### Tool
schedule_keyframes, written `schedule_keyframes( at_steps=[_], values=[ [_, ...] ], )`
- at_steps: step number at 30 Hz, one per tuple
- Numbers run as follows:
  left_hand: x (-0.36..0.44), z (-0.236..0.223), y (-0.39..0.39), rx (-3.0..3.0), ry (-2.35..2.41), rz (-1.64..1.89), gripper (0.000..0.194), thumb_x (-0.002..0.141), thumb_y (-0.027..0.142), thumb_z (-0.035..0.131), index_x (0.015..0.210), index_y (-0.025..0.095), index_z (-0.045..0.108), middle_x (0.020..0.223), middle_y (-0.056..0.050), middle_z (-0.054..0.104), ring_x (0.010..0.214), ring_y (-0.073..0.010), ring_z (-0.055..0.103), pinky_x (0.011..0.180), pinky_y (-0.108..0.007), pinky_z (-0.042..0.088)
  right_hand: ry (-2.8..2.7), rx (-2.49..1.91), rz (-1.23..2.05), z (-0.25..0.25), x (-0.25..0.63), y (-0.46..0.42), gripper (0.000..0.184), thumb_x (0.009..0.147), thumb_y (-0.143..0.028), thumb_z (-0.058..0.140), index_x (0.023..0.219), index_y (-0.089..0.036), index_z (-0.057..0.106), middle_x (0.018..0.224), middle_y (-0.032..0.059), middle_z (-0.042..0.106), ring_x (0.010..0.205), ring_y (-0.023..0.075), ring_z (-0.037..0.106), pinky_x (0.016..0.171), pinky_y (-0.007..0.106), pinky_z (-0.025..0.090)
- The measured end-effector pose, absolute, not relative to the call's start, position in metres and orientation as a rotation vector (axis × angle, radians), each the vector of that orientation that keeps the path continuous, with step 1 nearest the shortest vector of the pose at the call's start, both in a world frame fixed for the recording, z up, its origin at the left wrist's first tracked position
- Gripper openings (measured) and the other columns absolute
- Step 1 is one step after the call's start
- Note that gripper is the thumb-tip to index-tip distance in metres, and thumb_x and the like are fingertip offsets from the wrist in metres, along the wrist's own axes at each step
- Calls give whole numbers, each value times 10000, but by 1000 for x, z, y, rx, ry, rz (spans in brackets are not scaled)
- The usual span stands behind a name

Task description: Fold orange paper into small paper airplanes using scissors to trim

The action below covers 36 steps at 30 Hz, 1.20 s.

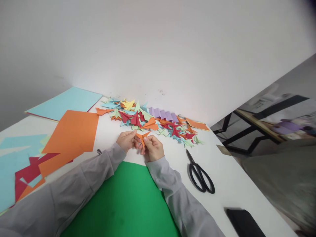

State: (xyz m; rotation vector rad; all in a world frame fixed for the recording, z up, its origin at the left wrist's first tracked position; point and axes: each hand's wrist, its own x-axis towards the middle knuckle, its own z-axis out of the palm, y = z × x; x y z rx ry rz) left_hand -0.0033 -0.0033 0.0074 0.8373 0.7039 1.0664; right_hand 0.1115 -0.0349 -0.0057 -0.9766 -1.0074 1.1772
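Note:
Between my two hands is a small folded orange paper piece (pixel 142 136), its two points spread out like wings. My left hand (pixel 127 141) pinches its left side, with the fingertips curled under it. From the right, my right hand (pixel 153 147) grips the lower part between thumb and fingers. Both hands are held above the near side of a pile of folded paper planes (pixel 135 119) in red, orange, green, blue and yellow. Part of the orange piece is hidden by my fingers.
Black-handled scissors (pixel 200 173) lie open-side away on the right, above a black flat object (pixel 244 222). Orange paper (pixel 74 131), light-blue sheets (pixel 66 102) and red scraps (pixel 28 172) cover the left. A pleated purple strip (pixel 163 114) rests by the wall. Green material (pixel 123 200) is below my arms.

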Motion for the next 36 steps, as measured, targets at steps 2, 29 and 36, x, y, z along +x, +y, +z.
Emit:
schedule_keyframes(
  at_steps=[2,29,36],
  values=[
    [-4,4,-3,902,705,1075,371,522,430,756,527,101,584,403,-3,541,323,-83,457,354,-213,343,-1010,-966,1188,-6,112,-35,359,628,-476,692,619,-176,494,442,-23,621,283,84,491,291,163,323],
    [-8,-4,0,1125,805,999,290,518,345,749,506,112,575,385,-1,538,350,-100,479,384,-229,361,-1104,-1101,1050,-11,111,-37,395,705,-529,589,561,-174,490,386,-44,551,271,59,434,295,169,308],
    [-12,-3,0,1203,749,968,331,518,394,754,554,106,593,417,-9,562,387,-93,502,427,-219,389,-1113,-1039,1161,-12,115,-35,405,682,-553,601,566,-185,478,368,-58,528,254,50,386,286,168,278]
  ],
)
